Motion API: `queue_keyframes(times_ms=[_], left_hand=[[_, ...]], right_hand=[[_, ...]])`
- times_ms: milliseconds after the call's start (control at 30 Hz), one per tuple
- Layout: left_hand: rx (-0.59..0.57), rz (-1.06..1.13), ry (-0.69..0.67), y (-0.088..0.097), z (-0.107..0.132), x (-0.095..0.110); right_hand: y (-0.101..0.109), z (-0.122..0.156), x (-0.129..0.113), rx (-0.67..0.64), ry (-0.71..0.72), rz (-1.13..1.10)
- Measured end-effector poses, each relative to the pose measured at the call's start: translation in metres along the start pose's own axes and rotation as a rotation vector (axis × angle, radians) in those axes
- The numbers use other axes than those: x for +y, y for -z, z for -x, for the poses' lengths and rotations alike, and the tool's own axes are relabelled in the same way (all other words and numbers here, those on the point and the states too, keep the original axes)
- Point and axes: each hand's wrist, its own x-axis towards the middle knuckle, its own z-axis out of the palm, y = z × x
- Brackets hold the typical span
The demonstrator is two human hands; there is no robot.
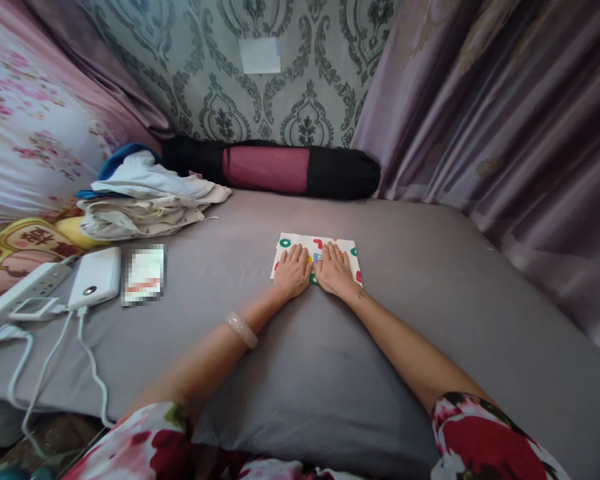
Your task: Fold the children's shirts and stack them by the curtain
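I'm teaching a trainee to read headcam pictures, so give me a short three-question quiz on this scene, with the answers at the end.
1. True or false: the left hand and the right hand both lie palm down on the white printed piece.

2. Where is the bracelet?
A) On the right forearm
B) On the left forearm
C) Lying loose beside the hands

3. What two main colours does the long bag at the back show?

Key:
1. True; the backs of both hands face up.
2. B.
3. Black at both ends, maroon-pink in the middle.
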Motion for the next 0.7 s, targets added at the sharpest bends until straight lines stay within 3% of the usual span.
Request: queue_keyframes(times_ms=[167, 300, 467, 700], left_hand=[[0.058, -0.019, 0.026, 0.010, 0.008, -0.027], [0.052, 0.001, 0.083, 0.012, 0.014, -0.047], [0.065, 0.057, 0.117, 0.010, 0.015, -0.053], [0.216, 0.124, 0.209, 0.000, 0.013, -0.064]], right_hand=[[0.008, -0.009, -0.013, 0.059, 0.046, -0.009], [0.003, -0.018, -0.022, 0.034, 0.082, -0.026], [-0.006, -0.022, -0.021, -0.023, 0.059, -0.017], [-0.002, -0.026, -0.023, -0.087, 0.041, 0.010]])
